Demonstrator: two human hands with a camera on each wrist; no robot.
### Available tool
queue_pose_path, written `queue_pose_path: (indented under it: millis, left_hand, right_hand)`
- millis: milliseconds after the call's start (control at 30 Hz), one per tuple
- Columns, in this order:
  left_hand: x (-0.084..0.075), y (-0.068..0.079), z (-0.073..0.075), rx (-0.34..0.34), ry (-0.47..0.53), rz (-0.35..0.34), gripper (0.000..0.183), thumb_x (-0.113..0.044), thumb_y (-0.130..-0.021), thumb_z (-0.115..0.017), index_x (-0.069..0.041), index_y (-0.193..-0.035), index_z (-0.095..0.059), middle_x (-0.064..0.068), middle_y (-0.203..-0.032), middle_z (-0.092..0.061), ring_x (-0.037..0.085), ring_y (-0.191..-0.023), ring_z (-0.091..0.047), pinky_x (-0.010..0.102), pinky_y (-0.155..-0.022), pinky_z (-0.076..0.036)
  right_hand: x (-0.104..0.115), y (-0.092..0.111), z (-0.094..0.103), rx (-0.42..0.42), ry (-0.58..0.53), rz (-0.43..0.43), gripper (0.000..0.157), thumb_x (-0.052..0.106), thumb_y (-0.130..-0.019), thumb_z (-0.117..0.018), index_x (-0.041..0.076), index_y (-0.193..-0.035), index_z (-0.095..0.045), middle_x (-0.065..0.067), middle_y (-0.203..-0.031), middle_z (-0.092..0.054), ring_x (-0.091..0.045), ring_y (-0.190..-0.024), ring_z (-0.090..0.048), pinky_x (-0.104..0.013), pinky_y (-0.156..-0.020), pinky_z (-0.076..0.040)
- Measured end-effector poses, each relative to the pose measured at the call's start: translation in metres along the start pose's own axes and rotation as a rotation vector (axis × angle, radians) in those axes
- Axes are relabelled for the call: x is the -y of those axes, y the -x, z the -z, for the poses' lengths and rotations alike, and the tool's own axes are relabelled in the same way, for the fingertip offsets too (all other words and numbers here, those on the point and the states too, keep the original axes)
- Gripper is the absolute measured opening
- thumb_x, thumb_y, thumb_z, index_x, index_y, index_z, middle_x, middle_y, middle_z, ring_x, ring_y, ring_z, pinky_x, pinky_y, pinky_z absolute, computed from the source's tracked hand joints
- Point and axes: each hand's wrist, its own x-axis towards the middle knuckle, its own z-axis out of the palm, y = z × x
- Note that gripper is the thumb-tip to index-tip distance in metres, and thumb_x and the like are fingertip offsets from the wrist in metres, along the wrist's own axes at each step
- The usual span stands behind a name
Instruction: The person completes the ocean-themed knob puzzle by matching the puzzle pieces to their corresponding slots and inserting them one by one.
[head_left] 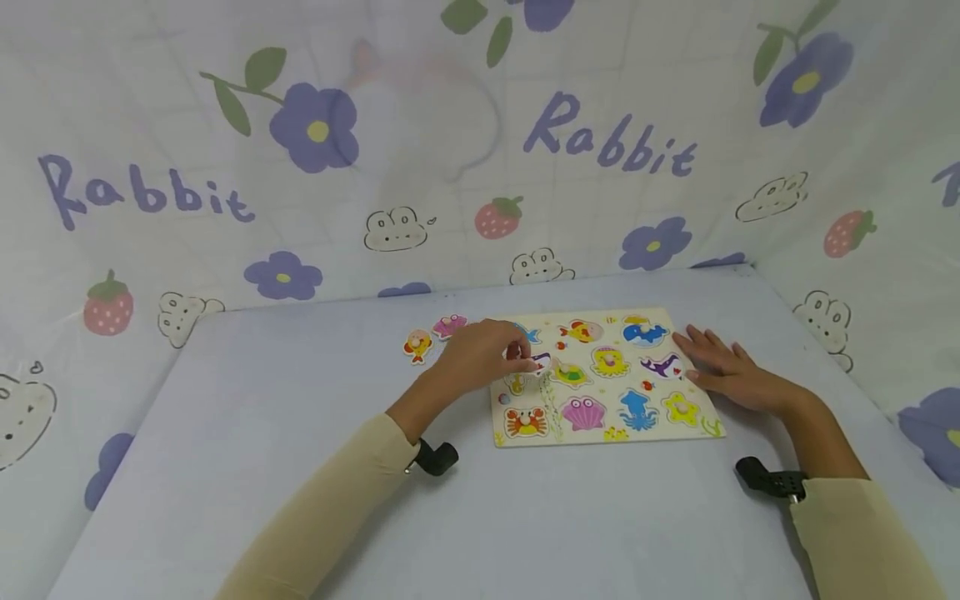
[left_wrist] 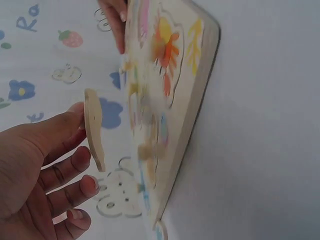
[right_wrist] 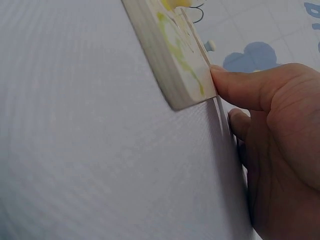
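Observation:
My left hand (head_left: 476, 357) is over the left part of a wooden peg puzzle board (head_left: 654, 433) with sea animals on it. Its thumb and index finger pinch a small puzzle piece (head_left: 540, 363) with purple, white and red on its face. In the left wrist view the piece (left_wrist: 94, 130) shows its thin bare-wood edge, raised above the board, while the other fingers curl loosely. At the board's right edge rests my right hand (head_left: 738, 371), fingers extended on the table. Its thumb (right_wrist: 245, 90) touches the board's side near the corner.
Two loose pieces, a yellow-and-red fish (head_left: 417, 346) and a pink shell (head_left: 450, 325), lie on the white table (head_left: 300, 400) left of the board. Knobbed pieces such as a crab (head_left: 525, 422) and a squid (head_left: 637, 410) sit on the board. A patterned curtain (head_left: 442, 133) hangs behind.

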Motion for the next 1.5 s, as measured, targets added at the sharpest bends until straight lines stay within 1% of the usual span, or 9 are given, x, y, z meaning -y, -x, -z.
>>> queue_pose_path:
  millis: [167,333,433,600,867,1033,1200,1267,1500]
  left_hand:
    - [-0.020,-0.018,-0.012,0.015,0.003,-0.007,0.025,-0.048,-0.091,-0.073,-0.024,-0.096,-0.070,-0.012,-0.078,-0.060,0.009,-0.071,-0.053,0.023,-0.059,-0.041]
    - [-0.039,-0.037,-0.016,-0.001,0.018,-0.031,0.022,-0.048,-0.092,-0.073,-0.026,-0.094,-0.068,-0.012,-0.076,-0.060,0.008,-0.071,-0.053,0.023,-0.061,-0.042]
    - [-0.051,-0.050,-0.018,0.012,0.025,-0.053,0.022,-0.048,-0.092,-0.073,-0.027,-0.093,-0.067,-0.012,-0.076,-0.060,0.007,-0.071,-0.053,0.022,-0.061,-0.042]
    - [-0.071,-0.072,-0.025,0.051,-0.020,-0.078,0.024,-0.050,-0.092,-0.071,-0.027,-0.095,-0.069,-0.013,-0.076,-0.061,0.006,-0.069,-0.052,0.022,-0.057,-0.039]
    - [-0.099,-0.102,-0.047,0.089,-0.074,-0.059,0.023,-0.051,-0.093,-0.069,-0.028,-0.098,-0.071,-0.016,-0.084,-0.062,0.005,-0.074,-0.054,0.022,-0.061,-0.042]
    - [-0.113,-0.111,-0.058,0.069,-0.077,-0.045,0.023,-0.050,-0.093,-0.070,-0.028,-0.094,-0.069,-0.017,-0.082,-0.062,0.004,-0.072,-0.053,0.022,-0.059,-0.040]
    - [-0.124,-0.118,-0.069,0.062,-0.081,-0.026,0.024,-0.049,-0.092,-0.072,-0.026,-0.091,-0.066,-0.014,-0.080,-0.060,0.003,-0.074,-0.053,0.022,-0.061,-0.040]
    - [-0.127,-0.120,-0.073,0.070,-0.083,-0.009,0.024,-0.049,-0.092,-0.072,-0.026,-0.089,-0.066,-0.014,-0.080,-0.059,0.003,-0.073,-0.054,0.022,-0.062,-0.040]
    - [-0.131,-0.126,-0.085,0.079,-0.073,0.045,0.025,-0.048,-0.092,-0.072,-0.026,-0.085,-0.063,-0.014,-0.075,-0.060,0.003,-0.069,-0.055,0.022,-0.061,-0.041]
  right_hand:
    - [0.001,0.001,-0.001,0.000,0.001,0.004,0.072,0.037,-0.104,-0.054,0.016,-0.162,-0.018,-0.022,-0.167,0.004,-0.044,-0.151,0.018,-0.062,-0.114,0.019]
    - [0.002,0.002,-0.001,-0.004,0.006,0.011,0.071,0.035,-0.104,-0.053,0.015,-0.162,-0.018,-0.023,-0.167,0.003,-0.044,-0.151,0.017,-0.062,-0.114,0.019]
    - [0.002,0.002,0.001,-0.003,0.001,0.016,0.070,0.032,-0.104,-0.053,0.014,-0.162,-0.018,-0.024,-0.167,0.003,-0.045,-0.151,0.017,-0.062,-0.114,0.019]
    - [0.001,0.002,0.001,0.002,0.007,0.020,0.068,0.032,-0.105,-0.051,0.015,-0.162,-0.018,-0.024,-0.167,0.003,-0.045,-0.151,0.017,-0.063,-0.114,0.018]
    - [-0.003,0.004,0.000,-0.010,-0.001,0.056,0.067,0.034,-0.105,-0.051,0.016,-0.162,-0.021,-0.025,-0.167,0.001,-0.045,-0.151,0.015,-0.064,-0.113,0.018]
    - [-0.010,0.001,-0.001,-0.028,-0.023,0.090,0.068,0.037,-0.104,-0.053,0.020,-0.162,-0.023,-0.024,-0.167,0.000,-0.044,-0.152,0.015,-0.063,-0.113,0.019]
    - [-0.019,-0.004,0.000,-0.018,-0.004,0.051,0.067,0.039,-0.104,-0.052,0.021,-0.162,-0.024,-0.019,-0.169,0.000,-0.040,-0.153,0.014,-0.062,-0.114,0.018]
    - [-0.020,-0.005,0.001,-0.009,0.000,0.043,0.067,0.039,-0.105,-0.052,0.022,-0.162,-0.023,-0.018,-0.169,0.001,-0.039,-0.153,0.015,-0.061,-0.115,0.018]
    - [-0.015,0.000,0.001,-0.027,-0.027,0.094,0.068,0.039,-0.103,-0.053,0.021,-0.162,-0.023,-0.022,-0.167,0.001,-0.044,-0.152,0.015,-0.063,-0.113,0.020]
